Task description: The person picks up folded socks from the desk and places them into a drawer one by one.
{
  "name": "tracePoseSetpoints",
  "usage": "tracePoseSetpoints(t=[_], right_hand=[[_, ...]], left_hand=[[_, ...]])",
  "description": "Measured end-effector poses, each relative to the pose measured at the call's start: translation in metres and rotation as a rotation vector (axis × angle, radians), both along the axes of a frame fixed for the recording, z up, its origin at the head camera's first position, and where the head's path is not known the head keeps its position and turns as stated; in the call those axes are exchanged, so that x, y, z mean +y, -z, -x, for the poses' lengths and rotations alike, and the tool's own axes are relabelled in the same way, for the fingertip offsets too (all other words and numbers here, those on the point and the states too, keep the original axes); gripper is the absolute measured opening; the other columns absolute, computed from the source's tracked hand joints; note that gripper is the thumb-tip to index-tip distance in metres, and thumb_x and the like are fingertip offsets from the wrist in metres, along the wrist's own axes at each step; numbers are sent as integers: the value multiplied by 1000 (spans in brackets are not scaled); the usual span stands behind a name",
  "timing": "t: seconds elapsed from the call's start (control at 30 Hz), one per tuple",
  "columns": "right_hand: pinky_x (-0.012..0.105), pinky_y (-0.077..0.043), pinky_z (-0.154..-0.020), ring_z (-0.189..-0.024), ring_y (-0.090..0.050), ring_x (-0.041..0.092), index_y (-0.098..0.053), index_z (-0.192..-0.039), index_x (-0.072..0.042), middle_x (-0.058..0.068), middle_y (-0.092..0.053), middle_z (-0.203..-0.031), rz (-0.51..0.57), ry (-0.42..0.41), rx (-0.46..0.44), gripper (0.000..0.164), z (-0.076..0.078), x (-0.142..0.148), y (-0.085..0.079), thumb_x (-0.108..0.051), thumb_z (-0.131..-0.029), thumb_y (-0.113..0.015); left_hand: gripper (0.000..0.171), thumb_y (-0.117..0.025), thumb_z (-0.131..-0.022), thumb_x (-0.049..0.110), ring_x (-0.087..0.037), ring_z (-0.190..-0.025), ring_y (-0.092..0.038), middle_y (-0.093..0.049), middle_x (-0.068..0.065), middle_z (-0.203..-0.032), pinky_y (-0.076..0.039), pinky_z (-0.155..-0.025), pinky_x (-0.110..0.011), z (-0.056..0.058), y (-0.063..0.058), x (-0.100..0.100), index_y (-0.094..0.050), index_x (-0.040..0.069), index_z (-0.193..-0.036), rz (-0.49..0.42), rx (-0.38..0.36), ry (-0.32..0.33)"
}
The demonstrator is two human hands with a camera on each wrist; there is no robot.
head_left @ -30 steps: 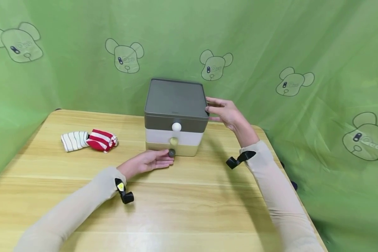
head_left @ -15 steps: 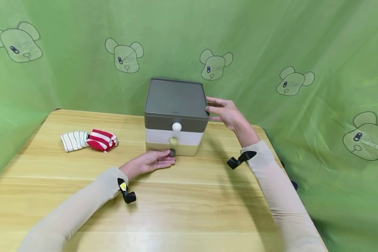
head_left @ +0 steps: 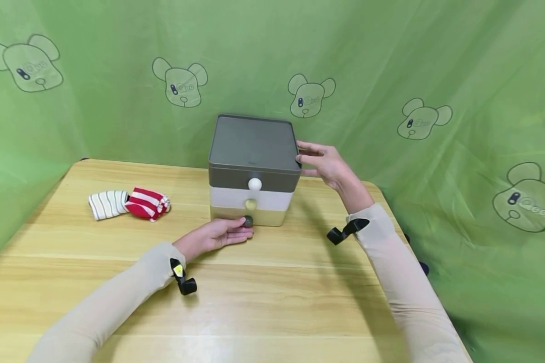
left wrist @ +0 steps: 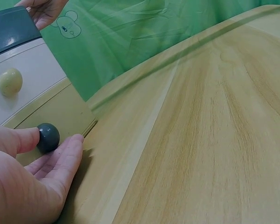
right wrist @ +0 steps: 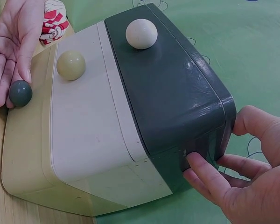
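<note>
A small three-tier drawer box stands at the back of the table, dark grey on top, white in the middle, beige at the bottom. Its drawers look closed. My left hand is at the bottom drawer's dark round knob, thumb against one side and fingers below and behind it. Higher up, the middle drawer has a yellowish knob and the top one a white knob. My right hand rests on the box's right side near the upper edge, fingertips touching the dark tier.
A rolled white striped cloth and a red-and-white striped cloth bundle lie on the wooden table, left of the box. A green curtain with bear-head prints hangs close behind it.
My left hand has shifted very slightly right at the dark knob. The right hand and the box hold their places.
</note>
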State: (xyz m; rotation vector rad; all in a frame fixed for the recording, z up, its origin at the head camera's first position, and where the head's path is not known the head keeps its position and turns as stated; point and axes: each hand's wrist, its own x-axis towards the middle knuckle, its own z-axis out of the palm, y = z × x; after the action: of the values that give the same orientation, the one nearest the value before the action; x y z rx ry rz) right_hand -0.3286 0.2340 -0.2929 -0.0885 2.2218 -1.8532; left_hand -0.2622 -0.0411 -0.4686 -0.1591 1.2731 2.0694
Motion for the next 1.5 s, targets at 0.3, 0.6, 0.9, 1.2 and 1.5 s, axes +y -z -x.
tracePoseSetpoints(t=[0.3, 0.6, 0.9, 1.2, 1.5], right_hand=[[29, -61, -91, -105, -64, 12, -42, -154, -9, 19, -44, -154, 3, 2, 9, 60, 1, 0, 2, 1, -99, -61], [28, -62, -89, -101, -66, 11, -43, -154, -8, 19, -46, -152, 10, 8, 17, 59, 1, 0, 2, 1, -98, -61], [29, -62, -89, -101, -66, 11, -43, -154, -8, 19, -46, -152, 12, 8, 19, 59, 0, 0, 2, 1, -98, -61], [37, -58, -100, -106, -64, 13, -43, -154, -10, 18, -47, -151, -12, 6, 23, 60, 0, 2, 0, -1, -98, -61], [33, -60, -96, -106, -64, 13, -43, -154, -11, 18, -46, -152, 3, 7, 8, 60, 2, 0, 3, -1, -98, -62]], left_hand=[[24, -49, -107, 11, -23, -98, -75, -74, -23, -114, -49, -110, -41, 1, 2, 1, -55, -3, -125, -10, -21, -13], [19, -49, -108, 12, -22, -96, -76, -76, -20, -109, -44, -115, -43, -1, 1, 2, -56, -1, -120, 3, -13, -17], [32, -51, -107, 13, -25, -101, -75, -68, -27, -124, -46, -113, -43, -1, 1, 3, -52, -6, -133, 15, -12, -32], [45, -51, -107, 11, -23, -100, -75, -74, -22, -115, -53, -106, -39, -15, 0, 0, -42, -13, -144, 30, -1, 62], [46, -51, -106, 11, -21, -96, -76, -70, -25, -120, -54, -105, -39, -30, -1, -3, -42, -14, -144, 36, 10, 68]])
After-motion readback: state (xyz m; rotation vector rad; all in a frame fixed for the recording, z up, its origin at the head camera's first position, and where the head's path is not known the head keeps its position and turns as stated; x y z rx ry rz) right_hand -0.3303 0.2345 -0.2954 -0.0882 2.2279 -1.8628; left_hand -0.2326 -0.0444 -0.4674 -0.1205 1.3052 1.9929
